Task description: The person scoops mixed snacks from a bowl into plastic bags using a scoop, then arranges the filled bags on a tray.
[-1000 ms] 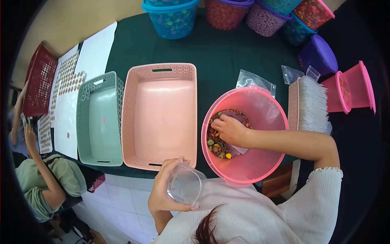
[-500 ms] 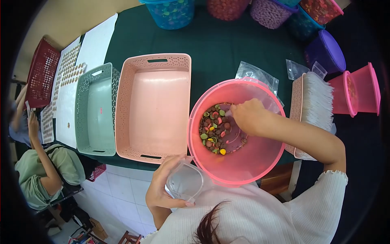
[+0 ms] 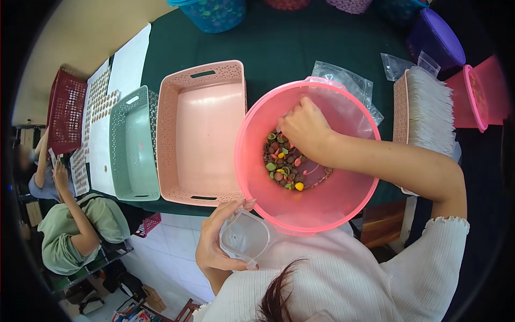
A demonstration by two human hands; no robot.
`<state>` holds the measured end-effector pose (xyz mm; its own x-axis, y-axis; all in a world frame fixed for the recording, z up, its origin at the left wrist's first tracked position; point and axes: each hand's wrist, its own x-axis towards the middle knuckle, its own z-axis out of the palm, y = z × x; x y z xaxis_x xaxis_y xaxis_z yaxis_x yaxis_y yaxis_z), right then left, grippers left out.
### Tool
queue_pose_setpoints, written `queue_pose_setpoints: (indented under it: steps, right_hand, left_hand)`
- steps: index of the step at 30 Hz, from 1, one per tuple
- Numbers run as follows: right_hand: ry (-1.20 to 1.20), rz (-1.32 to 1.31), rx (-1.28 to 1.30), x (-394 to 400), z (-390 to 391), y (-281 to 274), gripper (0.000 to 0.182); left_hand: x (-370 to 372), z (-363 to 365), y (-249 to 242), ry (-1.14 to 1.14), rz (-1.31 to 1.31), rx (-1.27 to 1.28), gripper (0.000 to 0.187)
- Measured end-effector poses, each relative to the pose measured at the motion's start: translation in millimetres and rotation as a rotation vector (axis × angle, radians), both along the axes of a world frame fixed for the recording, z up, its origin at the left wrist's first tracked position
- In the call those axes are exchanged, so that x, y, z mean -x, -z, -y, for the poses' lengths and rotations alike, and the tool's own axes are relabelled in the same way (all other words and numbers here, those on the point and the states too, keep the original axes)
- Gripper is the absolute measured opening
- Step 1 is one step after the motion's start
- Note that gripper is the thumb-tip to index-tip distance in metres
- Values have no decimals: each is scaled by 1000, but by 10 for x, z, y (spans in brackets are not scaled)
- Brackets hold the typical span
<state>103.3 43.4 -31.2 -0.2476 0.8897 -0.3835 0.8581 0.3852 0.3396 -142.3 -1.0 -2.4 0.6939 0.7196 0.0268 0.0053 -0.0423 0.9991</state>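
Note:
A pink plastic bucket (image 3: 343,199) leans toward my body, its bottom partly covered with small brown, green, pink and yellow pieces (image 3: 284,170). Reaching over the rim, my right hand (image 3: 306,127) is inside with its fingers closed, just above the far side of the pieces. Whatever those fingers hold is hidden. Outside the near-left rim, my left hand (image 3: 214,241) grips a clear plastic bag (image 3: 244,236) with its mouth spread between thumb and fingers. Nothing shows inside the bag.
Left of the bucket stand a pink basket (image 3: 209,131) and a green basket (image 3: 134,161). Clear bags (image 3: 346,80) lie behind it; a basket of stacked plastic bags (image 3: 429,115) stands right. Lidded tubs (image 3: 212,13) line the back. Another person (image 3: 70,231) sits at far left.
My right hand has shifted up and left inside the bucket. My left hand keeps holding the bag beside the rim. The whole view has shifted slightly.

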Motion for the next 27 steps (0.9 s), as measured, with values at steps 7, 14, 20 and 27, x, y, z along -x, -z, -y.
queue_pose_setpoints:
  steps: [7, 14, 20, 27]
  right_hand:
    - [-67, -25, 39, -10, -45, -83, 16]
    - [46, -314, 296, -9, -1, 144, 16]
    - [69, -328, 653, 2, -56, 161, 24]
    - [183, -447, 935, -80, -167, 31, 24]
  left_hand:
    - [-30, -20, 18, 20, 55, -20, 97]
    - [28, -80, 130, 87, 84, 53, 104]
    - [41, -137, 133, 153, 107, 63, 110]
    - [45, -133, 49, 170, 30, 14, 103]
